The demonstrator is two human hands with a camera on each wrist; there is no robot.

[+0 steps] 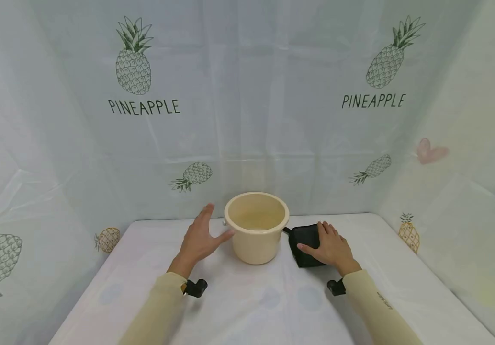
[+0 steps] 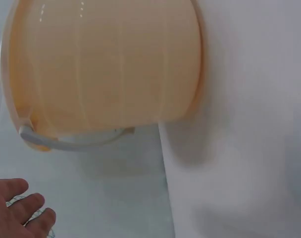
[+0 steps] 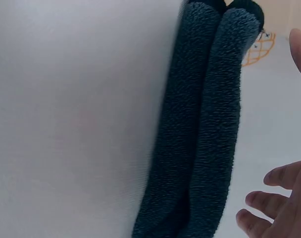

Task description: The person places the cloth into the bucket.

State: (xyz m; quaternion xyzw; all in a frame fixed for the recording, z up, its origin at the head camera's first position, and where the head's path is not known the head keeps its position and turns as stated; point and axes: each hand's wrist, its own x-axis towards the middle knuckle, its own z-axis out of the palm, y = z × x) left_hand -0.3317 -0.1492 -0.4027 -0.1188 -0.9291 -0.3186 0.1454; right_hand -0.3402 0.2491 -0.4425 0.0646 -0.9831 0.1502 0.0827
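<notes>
A cream plastic bucket (image 1: 255,247) stands upright near the table's back edge. Its pale handle (image 2: 74,146) hangs down along one side in the left wrist view. Just left of the bucket is my left hand (image 1: 198,239), thumb and fingers spread wide and holding nothing. To the bucket's right lies a folded dark towel (image 1: 302,242), its thick terry layers showing in the right wrist view. My right hand (image 1: 332,247) is over the towel's right part with extended fingers, hiding some of it. A small loop (image 1: 287,230) sticks out at the towel's back left corner.
A pale cloth with faint coloured spots covers the table (image 1: 269,306). Behind and at both sides hangs a light curtain (image 1: 247,96) printed with pineapples. Each wrist wears a small black camera (image 1: 196,288).
</notes>
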